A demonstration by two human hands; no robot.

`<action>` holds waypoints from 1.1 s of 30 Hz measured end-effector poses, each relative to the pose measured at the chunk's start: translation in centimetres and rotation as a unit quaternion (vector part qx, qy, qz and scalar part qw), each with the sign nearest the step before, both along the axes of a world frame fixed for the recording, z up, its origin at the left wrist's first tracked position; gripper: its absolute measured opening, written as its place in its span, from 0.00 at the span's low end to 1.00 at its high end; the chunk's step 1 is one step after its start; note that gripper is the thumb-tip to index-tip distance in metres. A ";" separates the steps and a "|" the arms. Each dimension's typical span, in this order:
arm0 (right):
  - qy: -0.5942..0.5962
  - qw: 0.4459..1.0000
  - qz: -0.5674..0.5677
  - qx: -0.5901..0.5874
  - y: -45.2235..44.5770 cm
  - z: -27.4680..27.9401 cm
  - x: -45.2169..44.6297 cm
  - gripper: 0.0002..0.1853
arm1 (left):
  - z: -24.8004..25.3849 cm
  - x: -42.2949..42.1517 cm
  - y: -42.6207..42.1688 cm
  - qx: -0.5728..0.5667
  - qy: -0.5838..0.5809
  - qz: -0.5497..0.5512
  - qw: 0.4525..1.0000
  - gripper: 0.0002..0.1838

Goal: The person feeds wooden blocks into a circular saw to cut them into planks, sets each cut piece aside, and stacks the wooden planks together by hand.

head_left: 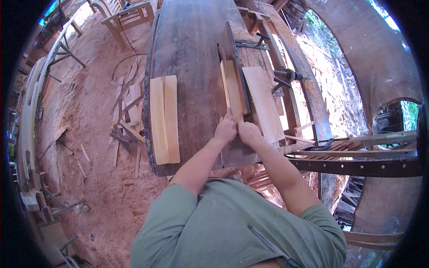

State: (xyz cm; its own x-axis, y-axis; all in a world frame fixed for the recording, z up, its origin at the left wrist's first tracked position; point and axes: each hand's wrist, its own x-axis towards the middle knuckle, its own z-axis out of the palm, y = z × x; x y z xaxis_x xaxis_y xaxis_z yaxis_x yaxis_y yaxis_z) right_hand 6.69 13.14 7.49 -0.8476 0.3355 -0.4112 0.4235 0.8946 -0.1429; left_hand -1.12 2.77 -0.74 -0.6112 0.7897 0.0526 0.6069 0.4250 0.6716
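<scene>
A pale wooden board (pixel 232 85) lies on the dark saw table (pixel 192 53), against the upright fence (pixel 236 67) on its right. A narrow strip (pixel 225 82) runs along its left side, parted from it by a thin line. At the board's far end the curved edge of a saw blade (pixel 221 51) shows. My left hand (pixel 226 130) is closed at the near left side of the board and strip, index finger pointing forward. My right hand (pixel 248 133) grips the near end of the board beside the fence. Both hands' fingertips are partly hidden.
Two pale boards (pixel 165 120) rest at the table's left edge. Another wide board (pixel 262 102) lies right of the fence, near a clamp (pixel 282 80). Offcuts (pixel 129 116) litter the sawdust-covered floor on the left. A wooden chair frame (pixel 123 18) stands behind them.
</scene>
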 end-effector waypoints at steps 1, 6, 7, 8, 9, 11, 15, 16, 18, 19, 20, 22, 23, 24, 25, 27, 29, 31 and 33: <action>-0.002 1.000 0.001 0.000 0.4 -0.5 -0.1 0.21 | 0.1 -0.2 0.2 0.000 -0.002 0.001 1.000 0.18; 0.024 1.000 -0.012 -0.011 0.7 -0.4 -1.2 0.34 | 1.1 -1.8 0.9 -0.061 -0.030 -0.010 0.998 0.16; 0.023 1.000 -0.011 -0.011 0.8 -0.1 -1.4 0.34 | 1.2 -1.9 1.0 -0.061 -0.030 -0.010 0.998 0.16; 0.006 1.000 -0.026 -0.013 0.8 0.2 -1.7 0.35 | 1.4 -2.0 1.0 -0.041 -0.034 -0.010 0.999 0.17; -0.010 0.999 -0.040 -0.017 0.7 0.2 -2.1 0.37 | 1.0 -2.3 1.0 -0.023 -0.037 -0.010 0.999 0.18; -0.003 0.998 -0.066 -0.019 0.3 0.4 -2.1 0.35 | 0.5 -2.7 1.3 -0.038 -0.036 -0.011 0.999 0.18; -0.009 0.991 -0.131 -0.025 0.2 0.5 -2.7 0.34 | 0.7 -3.2 2.1 -0.060 -0.052 0.004 0.997 0.17; -0.008 0.991 -0.130 -0.025 0.3 0.4 -2.9 0.34 | 0.7 -3.7 2.2 -0.061 -0.051 0.005 0.997 0.17; 0.010 0.992 -0.120 -0.023 0.3 0.0 -2.7 0.35 | 0.6 -4.0 2.1 -0.107 -0.013 -0.056 0.993 0.17; 0.009 0.992 -0.122 -0.024 0.1 0.2 -2.5 0.35 | 1.4 -3.5 1.7 -0.109 -0.014 -0.058 0.992 0.17; -0.004 0.992 -0.120 -0.027 -0.1 0.4 -2.2 0.35 | 2.3 -2.8 1.2 -0.082 -0.063 -0.020 0.994 0.18; -0.020 0.993 -0.112 -0.029 -0.5 0.0 -0.8 0.36 | 2.5 -1.0 0.5 -0.055 -0.114 0.023 0.992 0.18; -0.011 0.994 -0.100 -0.049 -0.8 -1.0 1.0 0.36 | 2.0 0.9 -0.1 -0.017 -0.133 0.079 0.988 0.19; -0.002 0.994 -0.088 -0.067 -1.2 -1.7 3.2 0.35 | 1.7 2.9 -1.0 0.023 -0.150 0.132 0.980 0.21; -0.003 0.994 -0.085 -0.064 -2.4 -1.4 6.6 0.38 | 3.8 5.4 -2.8 0.085 -0.174 0.140 0.971 0.22; -0.026 0.991 -0.096 -0.095 -5.9 -0.4 13.3 0.44 | 4.5 9.9 -6.9 0.039 -0.182 0.102 0.977 0.23; -0.034 0.986 -0.105 -0.124 -7.8 2.4 15.5 0.47 | 1.7 11.5 -9.2 -0.051 -0.191 0.044 0.979 0.24; -0.034 0.995 -0.087 -0.044 -9.2 3.2 16.9 0.52 | 0.4 13.0 -11.4 -0.045 -0.228 0.026 0.972 0.25; 0.056 0.982 -0.161 -0.077 -8.9 2.5 15.8 0.52 | 0.3 12.7 -13.1 -0.066 -0.216 0.023 0.974 0.21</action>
State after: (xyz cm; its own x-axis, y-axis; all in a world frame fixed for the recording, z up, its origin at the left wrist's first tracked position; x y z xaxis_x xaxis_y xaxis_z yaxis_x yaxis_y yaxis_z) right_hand 22.53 4.27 10.00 -0.7497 0.5354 -0.3889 0.6557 0.6804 -0.3273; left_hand 11.62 -10.35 -0.45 -0.5893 0.7431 -0.3170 0.2577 0.5448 0.7980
